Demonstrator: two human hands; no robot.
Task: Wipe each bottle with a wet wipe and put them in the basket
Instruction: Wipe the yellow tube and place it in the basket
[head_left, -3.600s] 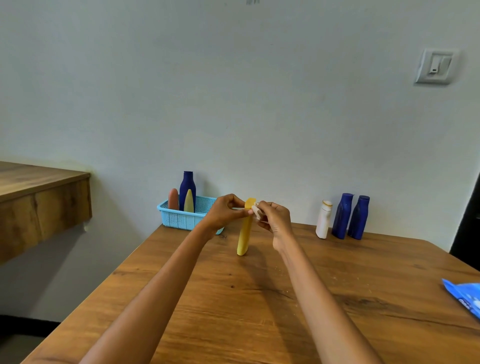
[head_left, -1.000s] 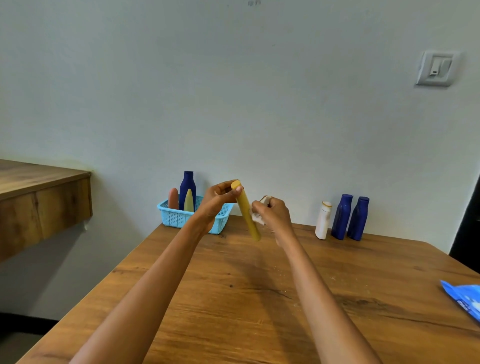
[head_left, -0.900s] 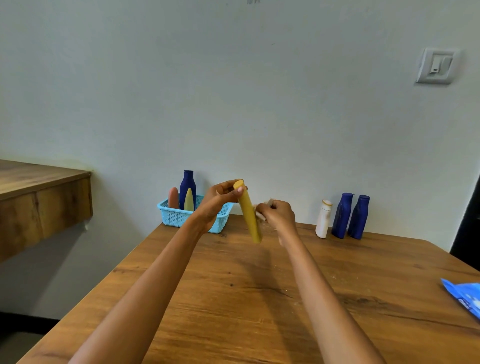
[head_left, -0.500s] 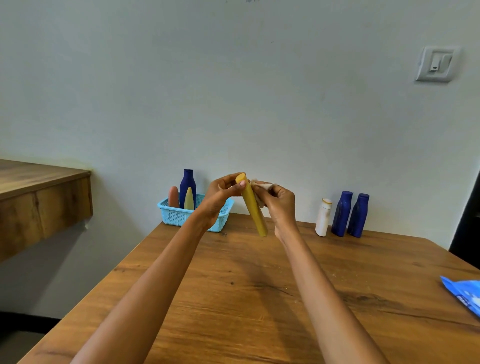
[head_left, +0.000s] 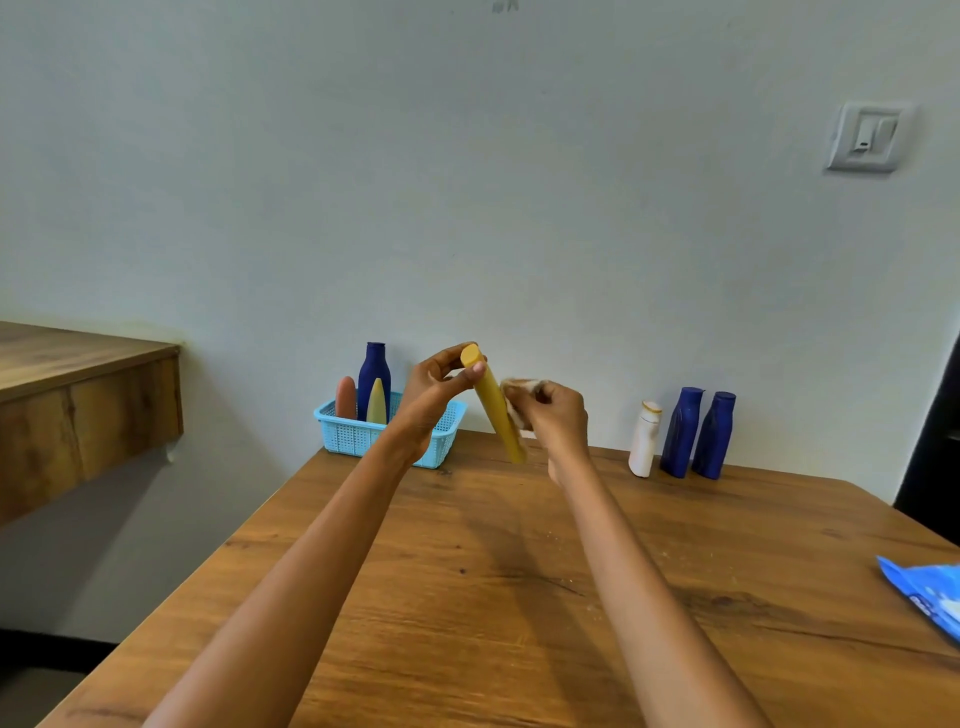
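Wooden table: three bottles in basket, three unwiped by wall; left hand pinches yellow bottle aloft, right hand fingers curled, pressing wipe against it.

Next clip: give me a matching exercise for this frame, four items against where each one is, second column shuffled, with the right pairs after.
Items:
1. yellow bottle
2. white bottle
3. blue wipes pack
4. pink bottle

Places:
A. standing in the basket
B. at the table's right edge
C. held tilted in the left hand, the right hand pressing a wipe to it
D. standing on the table by two dark blue bottles

Pairs: 1-C, 2-D, 3-B, 4-A
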